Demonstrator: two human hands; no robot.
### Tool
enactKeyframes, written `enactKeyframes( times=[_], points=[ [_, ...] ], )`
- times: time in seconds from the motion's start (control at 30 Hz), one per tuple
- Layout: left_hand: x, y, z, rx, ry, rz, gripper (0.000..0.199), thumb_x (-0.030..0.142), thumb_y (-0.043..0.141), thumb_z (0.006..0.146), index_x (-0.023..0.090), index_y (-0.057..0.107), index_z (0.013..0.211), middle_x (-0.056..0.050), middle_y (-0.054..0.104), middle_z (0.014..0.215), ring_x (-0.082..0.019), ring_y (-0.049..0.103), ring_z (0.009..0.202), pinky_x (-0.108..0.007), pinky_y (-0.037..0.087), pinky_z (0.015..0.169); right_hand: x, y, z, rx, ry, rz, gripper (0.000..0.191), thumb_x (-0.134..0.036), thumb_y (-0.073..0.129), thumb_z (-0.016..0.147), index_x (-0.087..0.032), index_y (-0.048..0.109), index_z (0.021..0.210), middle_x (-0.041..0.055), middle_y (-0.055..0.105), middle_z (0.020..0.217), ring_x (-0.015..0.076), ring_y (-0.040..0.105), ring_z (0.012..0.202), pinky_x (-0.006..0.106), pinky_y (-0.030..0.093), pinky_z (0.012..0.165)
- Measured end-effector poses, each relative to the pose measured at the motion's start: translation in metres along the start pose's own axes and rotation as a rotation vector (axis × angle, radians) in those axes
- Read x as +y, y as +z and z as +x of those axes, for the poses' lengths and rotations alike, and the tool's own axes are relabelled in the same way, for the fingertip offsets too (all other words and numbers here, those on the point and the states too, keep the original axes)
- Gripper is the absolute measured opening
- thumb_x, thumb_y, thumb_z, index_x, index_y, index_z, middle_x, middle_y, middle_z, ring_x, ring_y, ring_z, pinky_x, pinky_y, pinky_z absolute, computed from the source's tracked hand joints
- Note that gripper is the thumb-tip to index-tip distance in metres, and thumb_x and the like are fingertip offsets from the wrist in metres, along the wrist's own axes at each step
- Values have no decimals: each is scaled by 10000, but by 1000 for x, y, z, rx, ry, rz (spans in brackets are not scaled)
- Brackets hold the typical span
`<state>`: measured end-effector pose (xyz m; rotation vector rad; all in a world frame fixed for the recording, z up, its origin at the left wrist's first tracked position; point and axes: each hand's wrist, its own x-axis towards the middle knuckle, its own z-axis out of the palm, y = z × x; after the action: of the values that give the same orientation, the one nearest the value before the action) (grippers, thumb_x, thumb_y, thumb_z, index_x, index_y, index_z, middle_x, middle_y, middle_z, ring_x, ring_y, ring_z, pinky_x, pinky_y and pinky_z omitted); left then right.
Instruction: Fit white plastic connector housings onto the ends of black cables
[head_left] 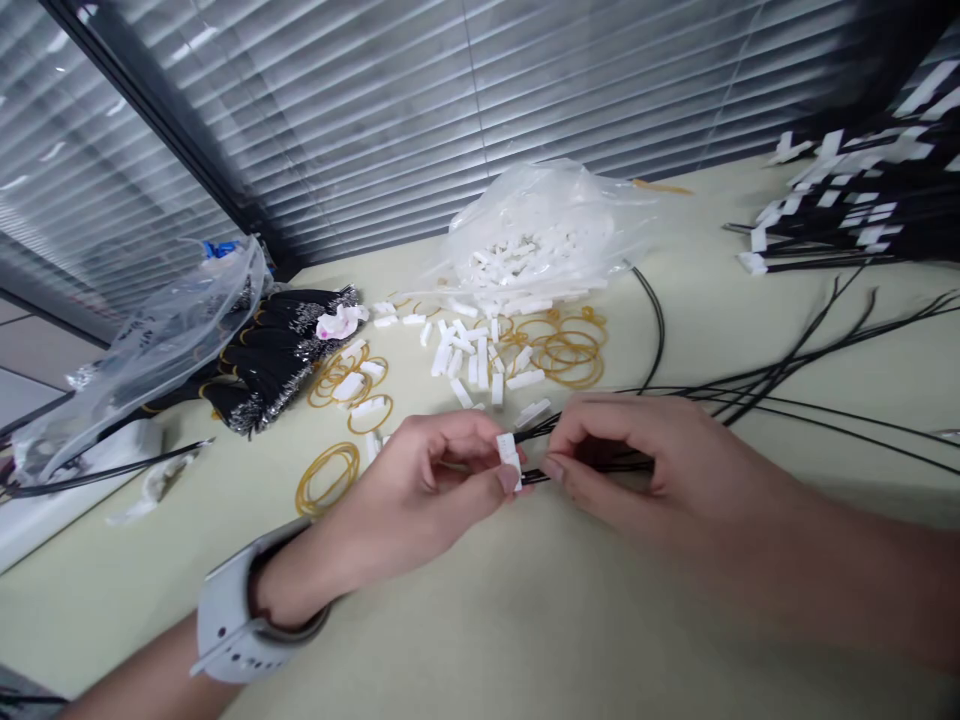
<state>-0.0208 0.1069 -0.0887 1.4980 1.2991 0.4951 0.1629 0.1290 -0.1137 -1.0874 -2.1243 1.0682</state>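
Near the middle of the table, my left hand (435,490) pinches a small white plastic connector housing (509,455) between thumb and fingers. Black wires (534,478) run from the housing's right side toward my right hand (645,460). That hand has its thumb and forefinger closed on the wires just beside the housing. More black wires (765,380) trail off to the right behind it. Just beyond my hands lies a loose pile of white housings (480,360). How the wire ends sit in the housing is hidden by my left fingers.
A clear plastic bag (555,220) of white housings lies at the back. Yellow rubber bands (328,475) are scattered around the pile. Bundled black wires with stripped ends (277,350) lie left by another plastic bag (157,350). Finished-looking wires with white housings (862,200) are stacked back right. Blinds (375,110) stand behind.
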Motion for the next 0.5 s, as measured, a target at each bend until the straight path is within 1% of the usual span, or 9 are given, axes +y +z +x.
enactKeyframes(
  times=[0.07,0.17,0.3,0.4,0.5],
  points=[
    [0,2,0,14,4,8,209,337,521,777,137,530,717,20,519,663,-38,473,634,-118,376,567,0,-2,1,-8,-27,-49,153,-223,443,773,-178,527,654,-45,514,592,46,456,541,168,321,472],
    [0,2,1,-9,12,29,232,358,490,795,144,536,716,27,511,666,-28,450,625,-108,366,551,-1,-4,2,-28,-63,-120,156,-216,434,795,-173,520,672,-49,500,594,31,421,518,158,284,453],
    [-1,-1,0,-35,16,76,235,354,469,809,145,554,742,17,543,700,-32,484,657,-101,376,557,0,-3,0,25,-55,-191,181,-230,426,823,-157,487,669,-45,474,576,25,369,483,161,233,431],
    [0,-3,0,-39,28,51,225,337,479,808,140,554,728,18,554,694,-27,504,662,-92,380,563,1,-1,-2,61,-48,-218,200,-254,413,844,-152,467,681,-39,473,586,30,375,498,167,237,447],
    [0,-4,2,-46,16,-15,211,323,488,806,137,574,755,15,578,705,-26,520,667,-98,405,608,3,1,-3,77,-100,-212,178,-227,411,848,-155,474,698,-38,481,615,34,397,540,164,265,481]
  ],
)
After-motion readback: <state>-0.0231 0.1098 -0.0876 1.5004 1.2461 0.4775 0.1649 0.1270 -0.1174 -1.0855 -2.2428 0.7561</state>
